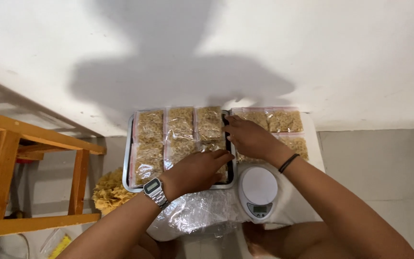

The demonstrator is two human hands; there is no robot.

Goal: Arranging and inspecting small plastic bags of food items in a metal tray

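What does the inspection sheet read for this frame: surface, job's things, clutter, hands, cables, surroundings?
Surface: small white table against a white wall.
Job's things: metal tray filled with clear bags of pasta; more pasta bags beside it.
Clutter: white kitchen scale, crumpled clear plastic, loose pasta heap.
Hands: left hand rests on the tray's bags; right hand at the tray's right rim.
Cables: nothing seen.
Surroundings: wooden frame, tiled floor.

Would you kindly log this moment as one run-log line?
left hand: on pasta bags in tray | right hand: at tray edge | scale: beside tray
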